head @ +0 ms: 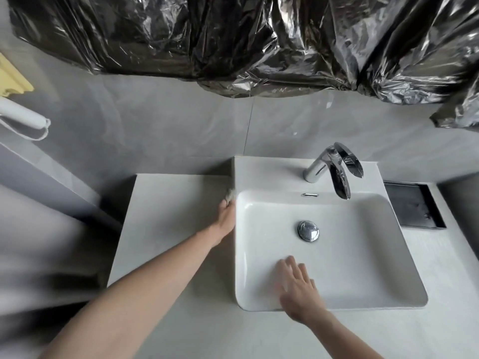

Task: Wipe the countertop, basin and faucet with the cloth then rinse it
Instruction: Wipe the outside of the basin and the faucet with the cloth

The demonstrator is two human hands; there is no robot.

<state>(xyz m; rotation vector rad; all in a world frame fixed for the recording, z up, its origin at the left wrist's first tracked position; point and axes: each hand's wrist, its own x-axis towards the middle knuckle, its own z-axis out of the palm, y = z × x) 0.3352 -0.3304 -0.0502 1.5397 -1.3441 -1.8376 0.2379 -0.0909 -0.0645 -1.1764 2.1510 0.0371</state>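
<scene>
On the pale counter (pixel 166 229), just beside the left wall of the white basin (pixel 363 294), the left hand (pixel 228 216) is curled around a small whitish cloth (pixel 230 195), of which only a blurred tuft shows past the fingertips, at the far end of the hand and pressed into the seam where basin meets counter. The left forearm stretches in from the near left corner. The right hand (pixel 298 288) lies over the near rim of the basin, fingers straight and spread, grasping nothing; motion blur makes it hard to tell whether the palm touches the porcelain. In the basin floor sits a round chrome drain plug (pixel 308 230), and a small chrome overflow slot (pixel 310 195) is set in the far wall. The chrome faucet (pixel 334 169) stands on the basin's far ledge, its spout reaching out over the bowl. To the right of the basin a dark rectangular tray (pixel 412 203) is set into the counter. Crumpled black plastic sheeting (pixel 259 42) hangs across the grey wall above.
</scene>
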